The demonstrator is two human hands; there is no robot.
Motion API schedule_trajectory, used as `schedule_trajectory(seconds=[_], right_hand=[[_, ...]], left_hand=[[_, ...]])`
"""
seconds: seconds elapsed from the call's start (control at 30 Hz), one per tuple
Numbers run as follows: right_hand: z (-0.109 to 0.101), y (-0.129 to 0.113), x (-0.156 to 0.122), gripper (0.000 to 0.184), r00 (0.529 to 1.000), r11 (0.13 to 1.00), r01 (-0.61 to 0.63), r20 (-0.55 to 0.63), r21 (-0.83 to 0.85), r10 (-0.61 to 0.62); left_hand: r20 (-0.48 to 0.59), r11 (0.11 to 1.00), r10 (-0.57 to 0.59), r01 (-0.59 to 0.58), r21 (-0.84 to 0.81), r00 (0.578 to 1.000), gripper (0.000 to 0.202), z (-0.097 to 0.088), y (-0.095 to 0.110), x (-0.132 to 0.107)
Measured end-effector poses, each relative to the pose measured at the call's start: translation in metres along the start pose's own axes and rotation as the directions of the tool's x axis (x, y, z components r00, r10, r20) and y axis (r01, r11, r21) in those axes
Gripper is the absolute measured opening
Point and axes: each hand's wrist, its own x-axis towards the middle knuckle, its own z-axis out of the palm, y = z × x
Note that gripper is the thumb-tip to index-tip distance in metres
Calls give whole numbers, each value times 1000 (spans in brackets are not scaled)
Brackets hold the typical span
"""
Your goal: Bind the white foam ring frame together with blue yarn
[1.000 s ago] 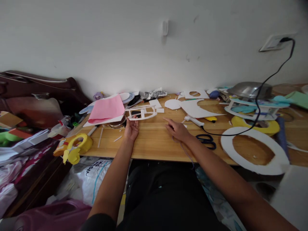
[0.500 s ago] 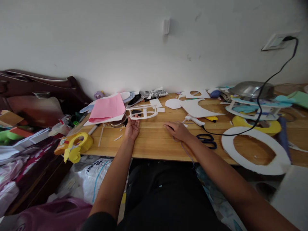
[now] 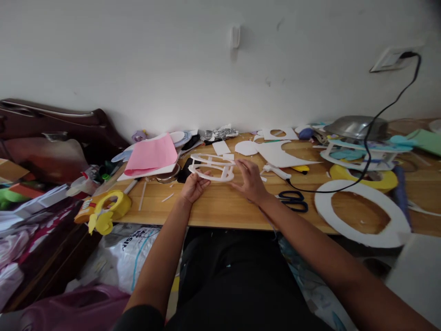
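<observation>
While pinching white frame (image 3: 219, 178) with left hand (image 3: 194, 187), holds right hand (image 3: 251, 183) at opposite end, probably for balance; cannot tell if gripping.

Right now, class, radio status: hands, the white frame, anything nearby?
Left hand holding white frame by its left end. Right hand at its right end, grip unclear. Scissors nearby on right, clear of it.

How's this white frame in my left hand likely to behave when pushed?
The white frame is probably light, being mostly open space. It looks fairly stiff, showing no sag in your left hand. Its narrow posts suggest it could snap if pushed hard.
</observation>
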Motion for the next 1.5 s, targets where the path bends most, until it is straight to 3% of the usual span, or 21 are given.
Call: schedule_trajectory(seconds=[0.53,1.5], right_hand=[[1,-4,-2,78,999,999,34,11,-32,-34],[2,0,-1,82,998,998,40,-43,53,-38]], left_hand=[[88,992,-103,97,76,991,30,1,-3,-3],[162,994,-100,91,62,982,31,-1,-5,-2]])
